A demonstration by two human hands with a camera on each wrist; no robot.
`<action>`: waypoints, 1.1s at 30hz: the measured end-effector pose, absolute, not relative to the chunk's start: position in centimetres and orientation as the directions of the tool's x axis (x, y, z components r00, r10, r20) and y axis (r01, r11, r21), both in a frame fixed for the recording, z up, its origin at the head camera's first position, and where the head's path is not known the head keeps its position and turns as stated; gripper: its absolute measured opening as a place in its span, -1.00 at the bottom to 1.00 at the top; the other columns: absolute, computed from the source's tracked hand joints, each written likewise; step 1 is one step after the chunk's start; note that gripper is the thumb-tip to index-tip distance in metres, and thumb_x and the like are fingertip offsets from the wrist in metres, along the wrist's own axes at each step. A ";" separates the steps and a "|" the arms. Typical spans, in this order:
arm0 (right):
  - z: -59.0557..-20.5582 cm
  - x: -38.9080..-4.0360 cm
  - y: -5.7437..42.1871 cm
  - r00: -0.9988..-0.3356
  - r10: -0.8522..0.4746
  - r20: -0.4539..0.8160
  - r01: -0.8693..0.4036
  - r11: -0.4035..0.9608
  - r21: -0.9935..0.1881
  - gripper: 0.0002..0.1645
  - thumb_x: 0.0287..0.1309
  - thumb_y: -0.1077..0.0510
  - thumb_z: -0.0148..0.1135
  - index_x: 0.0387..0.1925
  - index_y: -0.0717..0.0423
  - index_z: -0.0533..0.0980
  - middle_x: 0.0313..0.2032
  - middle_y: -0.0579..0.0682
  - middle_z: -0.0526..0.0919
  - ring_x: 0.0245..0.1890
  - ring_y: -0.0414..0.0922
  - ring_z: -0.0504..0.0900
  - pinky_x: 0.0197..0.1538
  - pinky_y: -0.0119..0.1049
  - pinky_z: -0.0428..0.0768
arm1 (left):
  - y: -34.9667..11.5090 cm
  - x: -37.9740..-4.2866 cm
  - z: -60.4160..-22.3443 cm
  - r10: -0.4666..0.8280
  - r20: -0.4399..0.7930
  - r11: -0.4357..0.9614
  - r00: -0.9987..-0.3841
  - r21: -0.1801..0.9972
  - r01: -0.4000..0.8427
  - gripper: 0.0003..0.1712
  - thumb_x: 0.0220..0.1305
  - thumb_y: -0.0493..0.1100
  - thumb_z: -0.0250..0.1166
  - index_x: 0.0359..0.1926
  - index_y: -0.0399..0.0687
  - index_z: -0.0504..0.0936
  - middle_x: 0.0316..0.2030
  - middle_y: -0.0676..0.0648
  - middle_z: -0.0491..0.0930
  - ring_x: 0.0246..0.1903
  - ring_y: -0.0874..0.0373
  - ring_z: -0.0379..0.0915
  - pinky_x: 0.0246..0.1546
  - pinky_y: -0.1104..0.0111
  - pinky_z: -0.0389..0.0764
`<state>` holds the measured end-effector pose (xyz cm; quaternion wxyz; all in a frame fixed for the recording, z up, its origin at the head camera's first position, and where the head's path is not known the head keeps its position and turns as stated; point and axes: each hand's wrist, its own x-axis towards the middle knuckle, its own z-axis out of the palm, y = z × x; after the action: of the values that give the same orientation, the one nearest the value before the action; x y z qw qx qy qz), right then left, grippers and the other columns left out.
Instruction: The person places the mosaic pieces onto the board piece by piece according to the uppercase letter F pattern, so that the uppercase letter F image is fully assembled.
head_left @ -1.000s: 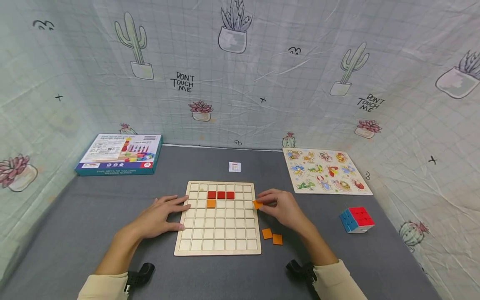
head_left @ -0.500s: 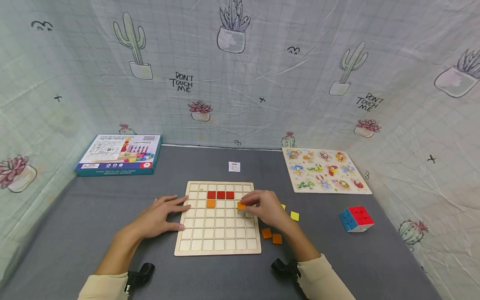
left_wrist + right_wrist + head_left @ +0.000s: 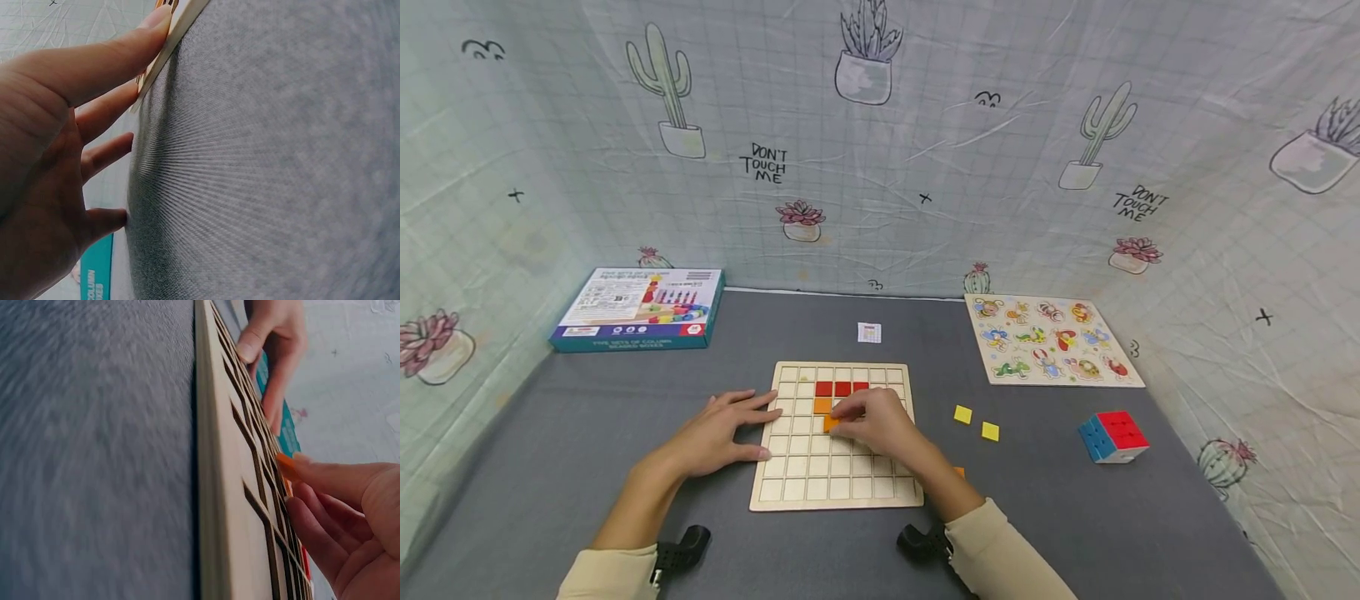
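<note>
Both hands were at the wooden grid board [image 3: 795, 489] when I looked in from my station: the left hand [image 3: 722, 432] had its fingers spread apart, thumb and a finger touching the board's left border, while the right hand [image 3: 880, 423] was over the middle, thumb and fingers clamped in a pinch on an orange tile [image 3: 830, 423]. Going across from the left, my head camera gave me a flat teal-sided box [image 3: 640, 312] near the back of the grey table [image 3: 812, 550]. On the board, three red tiles [image 3: 842, 388] sat side by side in one row, the rightmost partly covered by the right hand, and a second orange tile [image 3: 822, 406] lay just below the leftmost red one. The pinched tile was just below that, slightly to the right, and looked tilted; I could not tell whether it touched the wood. Behind the board lay a small white card [image 3: 869, 333]. Beside the right forearm I saw a third orange tile [image 3: 959, 472], mostly hidden, and beyond it two yellow tiles [image 3: 962, 414], apart from each other. Farthest right were an insect picture board [image 3: 1056, 342] and, in front of it, a red, blue and white cube [image 3: 1114, 437].
</note>
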<state>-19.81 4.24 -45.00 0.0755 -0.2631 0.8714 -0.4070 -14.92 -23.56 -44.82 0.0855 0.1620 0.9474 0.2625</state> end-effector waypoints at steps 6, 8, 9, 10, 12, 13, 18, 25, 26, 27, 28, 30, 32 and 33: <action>-45.3 -19.6 3.1 -0.841 -0.533 0.095 -0.426 0.545 -0.722 -0.79 0.04 0.16 0.58 -0.23 0.07 0.79 -0.20 -0.04 0.84 -0.25 -0.22 0.74 -0.18 -0.53 0.64 | -23.7 -15.0 -45.0 0.350 -0.077 0.811 -0.934 0.524 0.260 -0.26 0.16 0.15 0.48 0.33 0.04 0.59 0.51 -0.11 0.34 0.51 -0.34 0.10 0.39 -0.54 -0.11; -45.4 -19.6 2.8 -0.834 -0.541 0.110 -0.447 0.545 -0.709 -0.80 0.06 0.16 0.57 -0.22 0.07 0.79 -0.21 -0.04 0.84 -0.28 -0.24 0.73 -0.20 -0.54 0.64 | -23.7 -15.1 -45.0 0.347 -0.078 0.813 -0.935 0.523 0.258 -0.26 0.16 0.15 0.49 0.33 0.05 0.59 0.51 -0.10 0.34 0.51 -0.34 0.10 0.39 -0.54 -0.11; -45.5 -19.5 2.7 -0.835 -0.539 0.114 -0.449 0.547 -0.707 -0.80 0.06 0.16 0.56 -0.22 0.07 0.79 -0.21 -0.04 0.84 -0.28 -0.25 0.72 -0.20 -0.54 0.63 | -23.7 -15.1 -45.0 0.345 -0.078 0.814 -0.935 0.521 0.257 -0.26 0.16 0.16 0.48 0.33 0.05 0.59 0.51 -0.10 0.34 0.51 -0.33 0.10 0.39 -0.54 -0.11; -45.5 -19.5 2.6 -0.835 -0.537 0.119 -0.453 0.550 -0.702 -0.80 0.07 0.17 0.56 -0.22 0.07 0.79 -0.20 -0.04 0.84 -0.28 -0.25 0.72 -0.20 -0.54 0.63 | -23.7 -15.1 -45.0 0.346 -0.078 0.814 -0.935 0.521 0.258 -0.26 0.16 0.16 0.48 0.33 0.05 0.59 0.51 -0.10 0.34 0.51 -0.33 0.10 0.39 -0.53 -0.11; -45.5 -19.4 2.5 -0.839 -0.529 0.125 -0.454 0.554 -0.698 -0.81 0.08 0.17 0.55 -0.22 0.07 0.79 -0.19 -0.04 0.84 -0.27 -0.24 0.73 -0.19 -0.54 0.62 | -23.7 -15.0 -45.0 0.346 -0.078 0.814 -0.935 0.521 0.258 -0.27 0.16 0.15 0.48 0.33 0.05 0.59 0.51 -0.10 0.34 0.51 -0.33 0.11 0.40 -0.53 -0.11; -45.6 -19.4 2.4 -0.841 -0.525 0.128 -0.454 0.558 -0.694 -0.81 0.08 0.18 0.55 -0.22 0.07 0.79 -0.19 -0.04 0.84 -0.26 -0.24 0.73 -0.19 -0.54 0.62 | -23.7 -15.0 -45.0 0.347 -0.078 0.814 -0.935 0.521 0.259 -0.27 0.16 0.15 0.48 0.33 0.05 0.59 0.51 -0.10 0.34 0.51 -0.33 0.11 0.40 -0.53 -0.11; -45.7 -19.3 2.3 -0.845 -0.517 0.140 -0.461 0.569 -0.681 -0.81 0.09 0.18 0.54 -0.21 0.07 0.79 -0.17 -0.04 0.84 -0.25 -0.23 0.73 -0.19 -0.54 0.61 | -23.7 -15.1 -45.0 0.349 -0.077 0.808 -0.934 0.530 0.259 -0.27 0.16 0.14 0.49 0.33 0.03 0.59 0.51 -0.11 0.34 0.50 -0.34 0.10 0.40 -0.53 -0.13; -45.7 -19.2 2.3 -0.845 -0.514 0.145 -0.466 0.575 -0.672 -0.81 0.10 0.18 0.53 -0.20 0.06 0.79 -0.16 -0.05 0.83 -0.24 -0.21 0.73 -0.18 -0.53 0.62 | -23.8 -15.2 -45.1 0.343 -0.081 0.811 -0.936 0.528 0.252 -0.25 0.15 0.17 0.49 0.33 0.05 0.59 0.51 -0.10 0.34 0.50 -0.34 0.10 0.40 -0.53 -0.12; -45.6 -19.1 2.3 -0.846 -0.514 0.142 -0.464 0.578 -0.671 -0.81 0.10 0.17 0.53 -0.20 0.06 0.79 -0.15 -0.06 0.83 -0.22 -0.21 0.74 -0.17 -0.53 0.62 | -23.7 -15.2 -45.1 0.342 -0.083 0.812 -0.936 0.527 0.250 -0.25 0.15 0.17 0.49 0.33 0.05 0.59 0.51 -0.10 0.34 0.50 -0.33 0.10 0.40 -0.53 -0.11; -45.6 -19.1 2.3 -0.846 -0.514 0.140 -0.464 0.581 -0.668 -0.81 0.11 0.17 0.52 -0.19 0.05 0.79 -0.15 -0.06 0.83 -0.21 -0.20 0.74 -0.16 -0.52 0.62 | -23.7 -15.2 -45.1 0.341 -0.085 0.814 -0.936 0.525 0.249 -0.25 0.15 0.18 0.49 0.33 0.05 0.59 0.51 -0.10 0.34 0.50 -0.33 0.10 0.39 -0.53 -0.11; -45.6 -19.1 2.2 -0.846 -0.515 0.139 -0.464 0.583 -0.667 -0.81 0.11 0.17 0.52 -0.19 0.05 0.79 -0.14 -0.06 0.83 -0.19 -0.19 0.74 -0.15 -0.51 0.62 | -23.7 -15.2 -45.1 0.341 -0.087 0.815 -0.936 0.524 0.248 -0.25 0.15 0.18 0.49 0.34 0.05 0.59 0.51 -0.10 0.34 0.50 -0.33 0.10 0.39 -0.53 -0.11; -45.6 -19.0 2.2 -0.846 -0.516 0.137 -0.466 0.588 -0.661 -0.81 0.11 0.16 0.52 -0.18 0.03 0.79 -0.13 -0.07 0.83 -0.15 -0.18 0.75 -0.11 -0.50 0.63 | -23.7 -15.2 -45.0 0.338 -0.091 0.817 -0.937 0.521 0.245 -0.24 0.15 0.18 0.49 0.34 0.05 0.58 0.51 -0.10 0.34 0.50 -0.33 0.10 0.39 -0.53 -0.10; -45.6 -19.0 2.2 -0.844 -0.517 0.139 -0.470 0.591 -0.656 -0.81 0.12 0.15 0.52 -0.18 0.03 0.80 -0.13 -0.08 0.83 -0.12 -0.16 0.75 -0.08 -0.47 0.65 | -23.7 -15.2 -45.0 0.337 -0.093 0.820 -0.937 0.518 0.243 -0.24 0.15 0.19 0.48 0.34 0.06 0.58 0.51 -0.09 0.34 0.50 -0.33 0.10 0.39 -0.53 -0.09; -45.6 -19.0 2.2 -0.843 -0.518 0.143 -0.474 0.590 -0.654 -0.81 0.11 0.16 0.52 -0.19 0.03 0.80 -0.12 -0.08 0.83 -0.10 -0.15 0.76 -0.05 -0.44 0.66 | -23.6 -15.2 -45.0 0.336 -0.094 0.821 -0.937 0.516 0.243 -0.24 0.15 0.19 0.48 0.34 0.06 0.58 0.51 -0.09 0.34 0.51 -0.33 0.10 0.39 -0.53 -0.08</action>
<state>-19.05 2.25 -45.64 0.0313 -0.2784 0.8911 -0.3570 -15.16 -23.63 -45.01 0.0905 0.1522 0.9500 0.2572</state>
